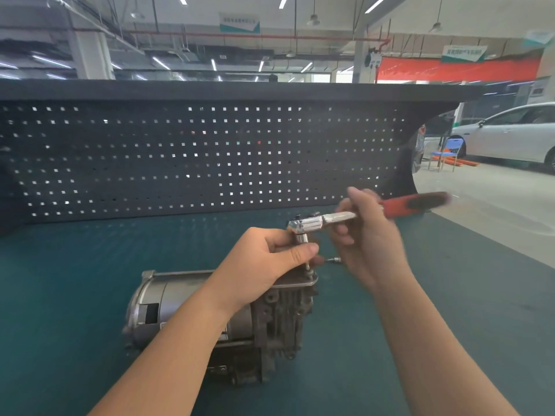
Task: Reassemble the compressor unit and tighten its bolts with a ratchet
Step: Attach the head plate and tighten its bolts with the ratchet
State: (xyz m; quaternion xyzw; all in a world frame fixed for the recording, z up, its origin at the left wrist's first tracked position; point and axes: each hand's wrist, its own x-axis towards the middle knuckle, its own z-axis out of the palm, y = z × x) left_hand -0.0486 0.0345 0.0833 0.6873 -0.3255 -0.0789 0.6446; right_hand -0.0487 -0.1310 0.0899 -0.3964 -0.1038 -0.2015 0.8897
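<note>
A: Where is the compressor unit sitting?

B: On the green bench mat, low in the middle of the view, lying on its side. The round motor end points toward 9 o'clock and the finned, blocky end toward 3 o'clock.

A: And the ratchet?

B: Held above the unit's 1 o'clock corner. Its chrome head with the socket points down at a bolt that stands up from the flat plate on top of the unit. The red and black handle runs out toward 2 o'clock and is blurred.

A: What is the left hand doing?

B: Its fingers and thumb are curled round the socket stem just under the ratchet head, pinching it. The forearm crosses over the unit from 7 o'clock.

A: The right hand?

B: It is wrapped round the ratchet's shank where chrome meets the red grip, fingers closed on it. The hand is blurred too.

A: Anything else on the mat?

B: A small loose bolt lies just beside the unit at 3 o'clock of the left thumb. Behind the bench stands a dark pegboard, and at far 2 o'clock are a blue chair and a white car
</note>
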